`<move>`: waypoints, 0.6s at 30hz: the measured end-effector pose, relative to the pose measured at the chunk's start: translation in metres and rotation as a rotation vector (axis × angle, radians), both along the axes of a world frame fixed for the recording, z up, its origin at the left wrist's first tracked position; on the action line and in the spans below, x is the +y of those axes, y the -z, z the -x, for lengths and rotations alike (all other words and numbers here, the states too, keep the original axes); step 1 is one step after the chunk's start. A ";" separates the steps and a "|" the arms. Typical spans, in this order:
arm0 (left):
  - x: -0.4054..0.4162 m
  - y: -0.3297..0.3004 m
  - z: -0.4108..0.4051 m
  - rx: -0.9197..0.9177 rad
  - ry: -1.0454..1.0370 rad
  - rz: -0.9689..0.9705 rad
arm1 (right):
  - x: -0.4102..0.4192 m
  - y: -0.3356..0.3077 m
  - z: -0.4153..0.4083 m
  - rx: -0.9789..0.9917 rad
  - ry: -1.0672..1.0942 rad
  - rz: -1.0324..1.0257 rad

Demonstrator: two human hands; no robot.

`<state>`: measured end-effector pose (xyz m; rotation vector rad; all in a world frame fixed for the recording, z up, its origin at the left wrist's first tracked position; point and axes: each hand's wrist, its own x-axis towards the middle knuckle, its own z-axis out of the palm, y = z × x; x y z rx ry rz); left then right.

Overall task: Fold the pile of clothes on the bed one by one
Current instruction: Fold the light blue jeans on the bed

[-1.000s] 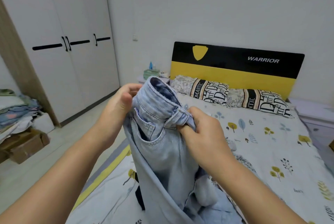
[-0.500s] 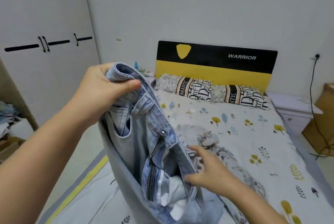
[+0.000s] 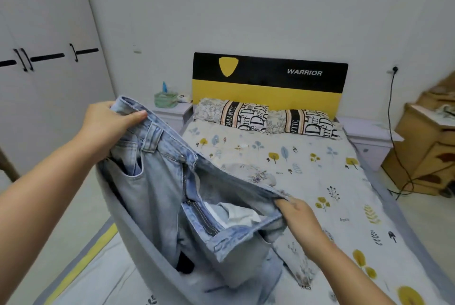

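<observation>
A pair of light blue jeans [image 3: 157,189] hangs in front of me over the near end of the bed [image 3: 307,171]. My left hand [image 3: 108,122] grips the waistband at the upper left, thumb on top. My right hand [image 3: 295,211] pinches the other side of the waistband, lower and to the right. The waist is stretched wide between both hands, with the fly unzipped and a white pocket lining showing. A floral patterned garment [image 3: 256,174] lies on the sheet behind the jeans, and something dark [image 3: 184,264] shows under them.
Two patterned pillows [image 3: 266,117] lie against the black and yellow headboard [image 3: 268,83]. A white wardrobe [image 3: 44,63] stands at left. Bedside tables flank the bed; the left one carries a green container [image 3: 165,99]. Cardboard boxes [image 3: 426,147] and a black cable sit at right.
My right hand slid down and right along the waistband, then gripped it. My left hand kept its hold, and the waist spread open between them. The view shifted right.
</observation>
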<state>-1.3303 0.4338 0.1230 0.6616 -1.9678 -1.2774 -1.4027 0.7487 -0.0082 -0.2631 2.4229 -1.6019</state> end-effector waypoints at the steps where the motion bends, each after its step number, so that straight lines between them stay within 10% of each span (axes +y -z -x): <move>1: 0.000 0.006 0.001 -0.027 0.002 -0.016 | 0.004 -0.005 0.002 -0.015 0.006 0.034; 12: 0.026 0.051 0.009 -0.597 0.290 -0.085 | 0.074 -0.047 0.008 -0.390 -0.377 0.303; 18: 0.052 0.065 0.026 -0.390 0.501 -0.038 | 0.090 -0.055 -0.005 0.006 -0.108 0.078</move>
